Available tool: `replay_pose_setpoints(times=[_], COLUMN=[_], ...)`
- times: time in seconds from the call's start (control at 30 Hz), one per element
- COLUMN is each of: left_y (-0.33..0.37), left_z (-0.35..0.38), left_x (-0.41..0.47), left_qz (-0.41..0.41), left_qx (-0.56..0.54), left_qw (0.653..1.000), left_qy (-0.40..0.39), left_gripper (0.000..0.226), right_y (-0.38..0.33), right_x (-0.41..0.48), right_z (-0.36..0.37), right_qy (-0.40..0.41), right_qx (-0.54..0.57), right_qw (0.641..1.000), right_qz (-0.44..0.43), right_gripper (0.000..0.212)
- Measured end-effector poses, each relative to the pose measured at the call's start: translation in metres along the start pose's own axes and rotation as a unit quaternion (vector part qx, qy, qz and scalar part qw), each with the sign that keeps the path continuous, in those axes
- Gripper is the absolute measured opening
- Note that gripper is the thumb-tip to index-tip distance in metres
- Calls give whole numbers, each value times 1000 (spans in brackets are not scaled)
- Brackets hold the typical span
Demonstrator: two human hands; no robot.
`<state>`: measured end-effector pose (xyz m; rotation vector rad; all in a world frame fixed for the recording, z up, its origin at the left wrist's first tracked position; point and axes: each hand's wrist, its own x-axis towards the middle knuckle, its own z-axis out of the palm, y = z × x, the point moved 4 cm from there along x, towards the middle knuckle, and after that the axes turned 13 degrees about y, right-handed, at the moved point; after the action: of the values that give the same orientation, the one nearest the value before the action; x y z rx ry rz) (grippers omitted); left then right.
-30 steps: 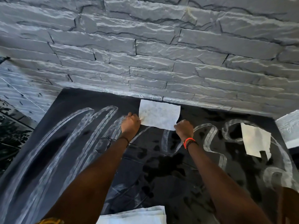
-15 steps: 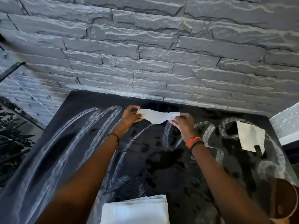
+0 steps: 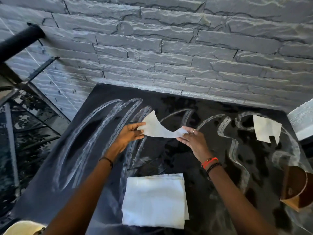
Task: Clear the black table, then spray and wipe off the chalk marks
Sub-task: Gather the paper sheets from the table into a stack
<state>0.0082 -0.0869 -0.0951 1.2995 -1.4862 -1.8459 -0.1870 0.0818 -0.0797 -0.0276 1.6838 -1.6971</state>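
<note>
A black table (image 3: pixel 50 175) carries broad white chalk marks (image 3: pixel 94 133) in curves and squiggles. Both hands hold one white paper sheet (image 3: pixel 157 129) lifted above the table's far middle. My left hand (image 3: pixel 130 133) pinches its left end, and my right hand (image 3: pixel 191 138) pinches its right end. The sheet sags and twists between them. A second white paper sheet (image 3: pixel 266 128) lies flat at the far right. A stack of folded white napkins (image 3: pixel 154 200) lies near the front edge.
A grey stone wall (image 3: pixel 169 48) stands right behind the table. A brown wooden object (image 3: pixel 298 189) sits at the table's right edge. To the left are black metal bars (image 3: pixel 17 41) and dark glass. A pale round thing (image 3: pixel 23 228) shows at the bottom left.
The sheet lay flat on the table a second ago with both hands at its near edge. Now it is lifted off the table and held up, bent between the hands.
</note>
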Motion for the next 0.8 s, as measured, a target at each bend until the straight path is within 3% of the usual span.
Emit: replay_pose_setpoints(times=[0.43, 0.63, 0.8], left_y=[-76, -132, -158], left_z=[-46, -52, -55], left_x=[-163, -204, -212], left_qz=[97, 88, 75], left_qx=[74, 195, 304], left_qw=[992, 976, 949], left_qy=[36, 41, 35], left_gripper=[50, 67, 66], right_y=[80, 137, 162], right_x=[-139, -175, -178], right_z=[-45, -77, -94], right_qy=[7, 20, 50], right_qx=[-119, -233, -298], right_qw=[990, 970, 952], right_qz=[-70, -71, -54], right_gripper=[38, 36, 41])
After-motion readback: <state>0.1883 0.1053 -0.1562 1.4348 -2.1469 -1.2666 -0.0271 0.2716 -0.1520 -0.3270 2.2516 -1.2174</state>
